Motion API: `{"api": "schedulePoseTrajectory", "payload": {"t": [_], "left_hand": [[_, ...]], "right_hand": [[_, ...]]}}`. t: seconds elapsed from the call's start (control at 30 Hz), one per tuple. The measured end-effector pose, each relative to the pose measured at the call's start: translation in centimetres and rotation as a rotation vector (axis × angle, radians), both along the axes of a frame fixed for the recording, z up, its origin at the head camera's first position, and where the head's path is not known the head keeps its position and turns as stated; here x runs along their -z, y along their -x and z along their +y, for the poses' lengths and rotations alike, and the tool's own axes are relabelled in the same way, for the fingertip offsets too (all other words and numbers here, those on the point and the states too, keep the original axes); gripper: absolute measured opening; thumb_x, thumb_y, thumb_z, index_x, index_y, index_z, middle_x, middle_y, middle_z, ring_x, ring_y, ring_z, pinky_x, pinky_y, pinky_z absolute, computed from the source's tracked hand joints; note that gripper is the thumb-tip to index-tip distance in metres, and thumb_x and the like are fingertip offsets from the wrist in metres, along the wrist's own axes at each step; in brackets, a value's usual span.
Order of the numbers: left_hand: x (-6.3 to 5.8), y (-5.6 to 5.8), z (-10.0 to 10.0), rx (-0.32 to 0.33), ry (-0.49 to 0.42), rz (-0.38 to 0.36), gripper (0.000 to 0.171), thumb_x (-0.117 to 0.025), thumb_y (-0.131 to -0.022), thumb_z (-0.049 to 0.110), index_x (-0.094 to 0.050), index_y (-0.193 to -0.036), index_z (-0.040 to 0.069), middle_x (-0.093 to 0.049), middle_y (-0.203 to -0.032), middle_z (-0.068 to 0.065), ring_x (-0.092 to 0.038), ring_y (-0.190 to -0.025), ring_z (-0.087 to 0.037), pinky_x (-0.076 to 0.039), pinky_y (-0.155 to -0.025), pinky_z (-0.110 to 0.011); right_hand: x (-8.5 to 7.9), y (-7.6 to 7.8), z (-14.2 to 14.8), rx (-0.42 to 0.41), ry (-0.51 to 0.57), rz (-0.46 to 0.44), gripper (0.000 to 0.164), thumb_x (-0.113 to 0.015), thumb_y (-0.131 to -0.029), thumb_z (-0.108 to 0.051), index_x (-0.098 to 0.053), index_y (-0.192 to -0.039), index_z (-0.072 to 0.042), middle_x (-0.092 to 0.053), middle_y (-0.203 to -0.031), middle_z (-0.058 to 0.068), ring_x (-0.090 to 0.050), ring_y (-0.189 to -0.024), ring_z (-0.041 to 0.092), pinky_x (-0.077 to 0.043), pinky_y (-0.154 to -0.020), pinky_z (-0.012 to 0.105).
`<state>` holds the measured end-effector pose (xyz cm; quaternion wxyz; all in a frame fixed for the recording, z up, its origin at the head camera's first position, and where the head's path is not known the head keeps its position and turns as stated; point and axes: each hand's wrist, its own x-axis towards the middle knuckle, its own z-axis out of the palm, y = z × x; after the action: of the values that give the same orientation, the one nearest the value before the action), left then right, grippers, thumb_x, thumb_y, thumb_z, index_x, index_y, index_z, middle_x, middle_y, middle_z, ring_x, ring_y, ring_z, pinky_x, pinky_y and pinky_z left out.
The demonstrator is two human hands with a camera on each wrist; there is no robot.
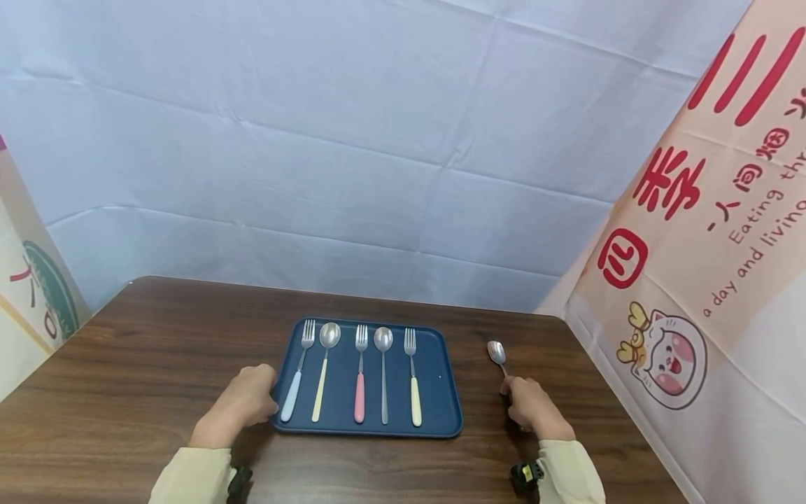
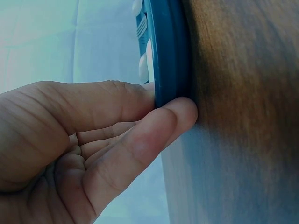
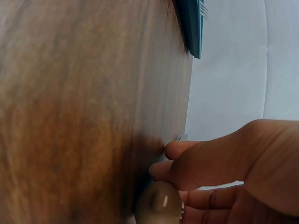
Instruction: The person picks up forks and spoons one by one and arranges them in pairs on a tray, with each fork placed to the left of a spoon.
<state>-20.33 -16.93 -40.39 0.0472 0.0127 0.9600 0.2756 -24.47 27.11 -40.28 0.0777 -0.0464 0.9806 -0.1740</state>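
Observation:
At the left edge of a dark blue tray [image 1: 441, 385], my left hand [image 1: 244, 399] pinches the rim. Its thumb [image 2: 117, 102] lies over the rim and fingertips reach under it in the left wrist view. On the tray, side by side, lie a blue-handled fork [image 1: 292, 395], a spoon with a pale yellow handle [image 1: 320, 392], a pink-handled fork [image 1: 359, 399], an all-metal spoon [image 1: 384, 381] and a yellow-handled fork [image 1: 415, 402]. Right of the tray, my right hand [image 1: 532, 406] pinches another spoon [image 1: 496, 351] by its handle, low over the table. A brown rounded end [image 3: 159, 203] shows beside the fingers.
The dark wooden table [image 1: 157, 350] carries everything. White cloth [image 1: 315, 154] hangs behind its far edge. A printed banner [image 1: 724, 210] stands along the right side, and another printed panel [image 1: 38, 294] is at the far left.

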Motion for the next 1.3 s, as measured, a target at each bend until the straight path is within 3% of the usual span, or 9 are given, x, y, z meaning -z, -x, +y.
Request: {"api": "schedulePoseTrajectory", "payload": {"t": [0.33,0.5,0.77,1.0,1.3], "left_hand": [[0.0,0.0,-0.1,0.015,0.000,0.020,0.015,-0.063,-0.068,-0.010,-0.053,-0.069,0.001,-0.046,-0.060,-0.007,-0.046,-0.051,-0.018,-0.039,-0.046,-0.029],[-0.1,0.0,-0.1,0.019,0.002,0.020,0.015,-0.063,-0.068,-0.010,-0.052,-0.069,0.000,-0.046,-0.060,-0.007,-0.046,-0.051,-0.018,-0.039,-0.047,-0.029],[-0.2,0.0,0.0,0.011,-0.002,-0.005,0.013,-0.064,-0.070,-0.009,-0.054,-0.071,-0.001,-0.047,-0.060,-0.007,-0.047,-0.051,-0.018,-0.039,-0.047,-0.029],[-0.1,0.0,-0.1,0.006,0.009,0.013,0.015,-0.063,-0.069,-0.010,-0.052,-0.069,0.000,-0.046,-0.060,-0.007,-0.046,-0.050,-0.018,-0.038,-0.046,-0.029],[0.1,0.1,0.1,0.016,0.010,0.024,0.014,-0.064,-0.069,-0.010,-0.054,-0.070,0.000,-0.047,-0.060,-0.007,-0.046,-0.051,-0.018,-0.038,-0.046,-0.029]], "right_hand": [[0.0,0.3,0.1,-0.020,-0.029,0.021,0.031,-0.054,-0.074,0.017,-0.062,-0.101,0.005,-0.059,-0.094,0.019,-0.051,-0.068,0.024,-0.041,-0.055,0.034],[-0.5,0.3,0.1,-0.051,-0.056,0.091,0.030,-0.056,-0.071,0.015,-0.065,-0.097,0.003,-0.060,-0.092,0.015,-0.051,-0.078,0.025,-0.042,-0.065,0.038],[-1.5,0.1,-0.5,-0.061,-0.029,0.140,0.027,-0.059,-0.069,0.011,-0.064,-0.094,0.001,-0.058,-0.080,0.008,-0.048,-0.070,0.022,-0.042,-0.062,0.038],[-1.2,0.0,-1.7,-0.014,0.077,0.108,0.029,-0.059,-0.073,0.008,-0.062,-0.102,0.006,-0.049,-0.054,0.003,-0.051,-0.048,0.015,-0.042,-0.050,0.031],[-0.8,0.1,-3.2,-0.016,0.150,0.120,0.032,-0.062,-0.069,0.005,-0.064,-0.101,0.005,-0.059,-0.072,0.005,-0.052,-0.061,0.015,-0.045,-0.063,0.035]]}}
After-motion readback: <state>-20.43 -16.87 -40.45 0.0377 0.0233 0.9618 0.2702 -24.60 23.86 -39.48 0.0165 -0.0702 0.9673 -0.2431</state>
